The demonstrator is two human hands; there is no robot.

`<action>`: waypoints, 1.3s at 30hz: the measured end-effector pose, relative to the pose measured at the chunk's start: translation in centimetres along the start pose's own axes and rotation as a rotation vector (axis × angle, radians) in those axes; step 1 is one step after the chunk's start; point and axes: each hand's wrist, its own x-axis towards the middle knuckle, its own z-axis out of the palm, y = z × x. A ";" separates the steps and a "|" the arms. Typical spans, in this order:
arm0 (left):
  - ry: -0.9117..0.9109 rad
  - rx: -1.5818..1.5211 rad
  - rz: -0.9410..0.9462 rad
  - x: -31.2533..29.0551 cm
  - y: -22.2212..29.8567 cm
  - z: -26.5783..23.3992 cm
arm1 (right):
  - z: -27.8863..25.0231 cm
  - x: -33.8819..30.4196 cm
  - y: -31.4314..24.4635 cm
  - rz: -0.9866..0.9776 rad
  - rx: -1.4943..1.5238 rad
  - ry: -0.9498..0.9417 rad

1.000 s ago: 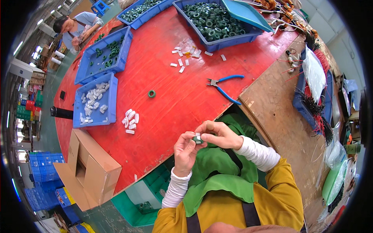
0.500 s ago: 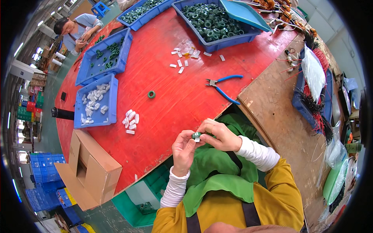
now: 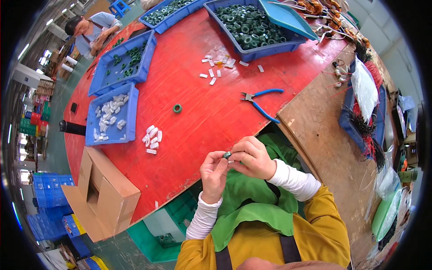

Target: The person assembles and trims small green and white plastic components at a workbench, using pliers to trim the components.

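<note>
A small green ring point(image 3: 227, 155) is pinched between the fingertips of my left hand point(image 3: 213, 173), just beyond the table's front edge. My right hand point(image 3: 254, 158) meets it there, its fingers closed on a small white piece point(image 3: 231, 161) at the ring's side; how far the piece sits in the ring is hidden by the fingers. One more green ring point(image 3: 177, 108) lies alone on the red table point(image 3: 202, 121). Several white pieces point(image 3: 152, 140) form a small pile to the left of my hands. Blue-handled cutting pliers point(image 3: 261, 102) rest with their handles spread.
Blue trays of green rings point(image 3: 249, 33) stand at the back, and a blue tray of white pieces point(image 3: 110, 114) at the left. A cardboard box point(image 3: 105, 193) is by the left edge. Wire bundles point(image 3: 366, 105) lie right. A co-worker point(image 3: 92, 33) sits far left.
My right hand has turned a little and its fingers have curled closer around the white piece at the ring. The ring appears tilted differently. The whole view has shifted slightly.
</note>
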 end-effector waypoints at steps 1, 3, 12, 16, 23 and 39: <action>0.024 -0.030 -0.010 0.0 0.0 0.0 | 0.2 0.0 0.0 -0.002 0.004 -0.003; 0.053 -0.056 -0.030 0.0 -0.1 -0.3 | 0.5 0.1 -0.1 0.022 0.001 0.001; 0.130 -0.123 -0.037 0.1 -0.3 -0.3 | -0.3 0.6 -0.5 -0.120 -0.058 0.064; 0.102 -0.088 -0.047 -0.1 -0.2 0.4 | -0.3 1.1 0.4 -0.065 -0.029 0.081; 0.023 -0.060 -0.035 -0.3 -0.2 0.1 | -0.3 1.0 0.4 0.048 0.102 0.052; 0.060 -0.045 -0.020 0.1 0.0 0.8 | -1.1 1.4 -0.6 0.098 0.124 0.102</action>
